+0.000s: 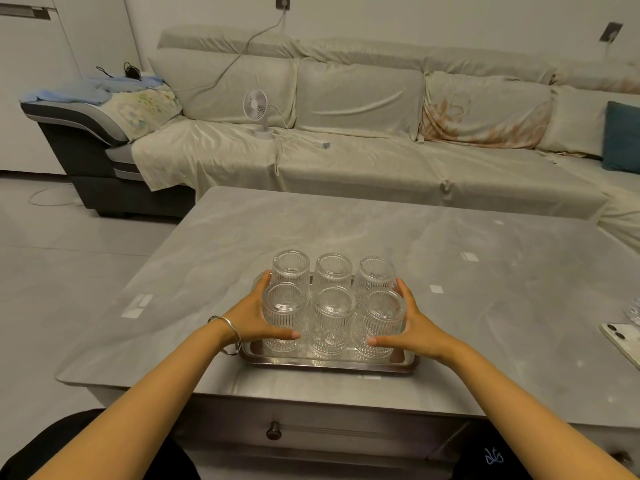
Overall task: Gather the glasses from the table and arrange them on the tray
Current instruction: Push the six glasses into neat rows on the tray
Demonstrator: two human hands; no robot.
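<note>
Six clear ribbed glass tumblers (332,306) look glossy. The shallow silver metal tray (329,363) shines, polished. The grey marbled desk (450,265) seems smooth, perhaps stone. Creased pale cloth covers the sofa (346,161).

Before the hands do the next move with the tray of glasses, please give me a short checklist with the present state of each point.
1. All six clear ribbed glasses stand on the shiny metal tray, two rows of three: ok.
2. Glasses upside down, none tilted: ok.
3. Left hand against the left side of the group: ok.
4. Right hand against the right side: ok.
5. Whether either grip closes on a glass or only presses it: cannot tell.
6. White phone at the grey table's right edge, apart from the tray: ok.
</note>
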